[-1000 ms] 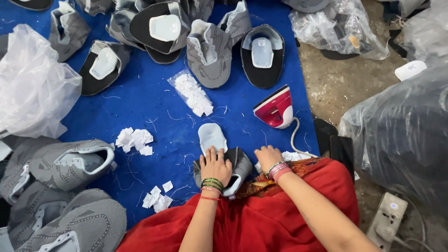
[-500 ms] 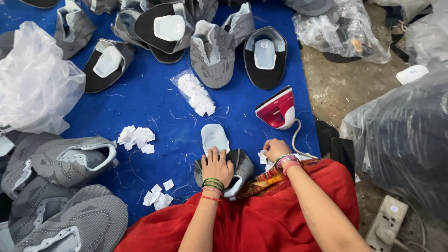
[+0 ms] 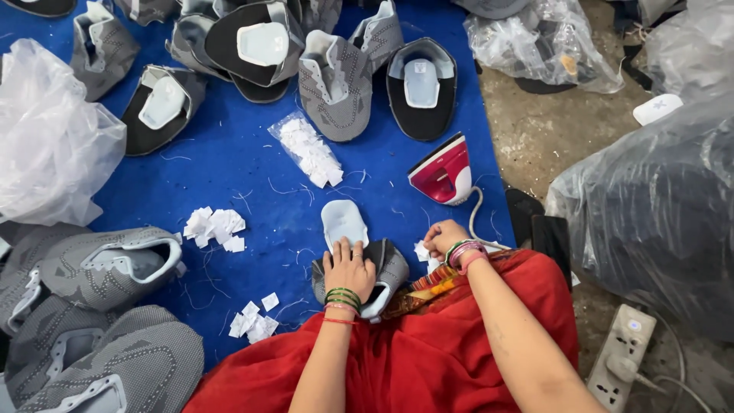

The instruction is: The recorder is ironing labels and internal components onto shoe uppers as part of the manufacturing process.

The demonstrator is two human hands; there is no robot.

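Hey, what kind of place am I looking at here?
Probably a small shoe-making workshop on the floor: many unfinished grey shoe uppers lie on a blue mat, beside a clothes iron, while the left hand presses one upper.

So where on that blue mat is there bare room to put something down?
Bare blue mat lies between the clear bag of white pieces and the paper scraps. The top edge is crowded with grey shoe uppers; the iron fills the right.

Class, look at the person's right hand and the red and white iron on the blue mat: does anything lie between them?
Nothing visible blocks the way. The right hand rests by small white paper pieces, and only bare blue mat and the iron's cord lie before the iron.
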